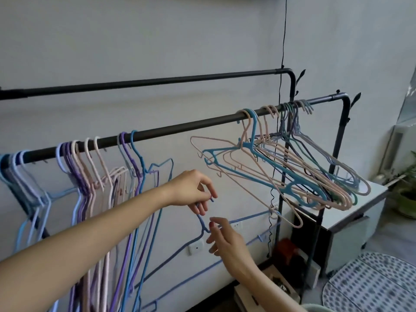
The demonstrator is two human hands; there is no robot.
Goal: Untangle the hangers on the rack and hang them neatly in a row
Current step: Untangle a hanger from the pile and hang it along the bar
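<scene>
A black rack's front bar (191,127) runs from lower left to upper right. A row of blue, purple and pink hangers (94,174) hangs at its left. A tangled bunch of pink and blue hangers (292,167) hangs tilted at its right. My left hand (191,190) pinches the hook of a loose blue hanger (238,221), held below the bar between the two groups. My right hand (225,242) is just under it, fingers spread near the hanger's neck, touching or nearly touching it.
A second, higher bar (157,82) runs behind. A black cable (282,52) hangs down the wall. A white cabinet (351,212) stands under the tangled bunch, with a plant (405,190) at far right, a patterned mat (371,287) and a box (265,289) on the floor.
</scene>
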